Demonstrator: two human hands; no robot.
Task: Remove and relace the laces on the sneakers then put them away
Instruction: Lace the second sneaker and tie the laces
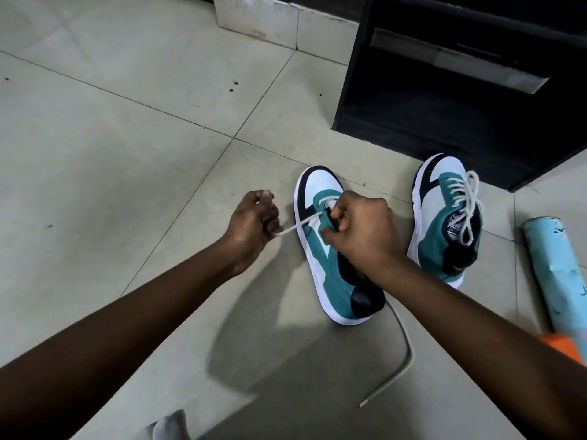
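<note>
Sneaker (330,265), smooth teal panels | left hand (251,230) pinches cord-like lace (295,227)

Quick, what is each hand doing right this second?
Left hand: pinches the white lace pulled out sideways from the near sneaker.
Right hand: fingers curled, gripping that sneaker at its eyelet flap.

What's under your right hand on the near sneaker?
The right hand grips the near sneaker at its tongue and eyelets; one lace runs out to the left hand. The eyelet rows beneath the hand are hidden.
</note>
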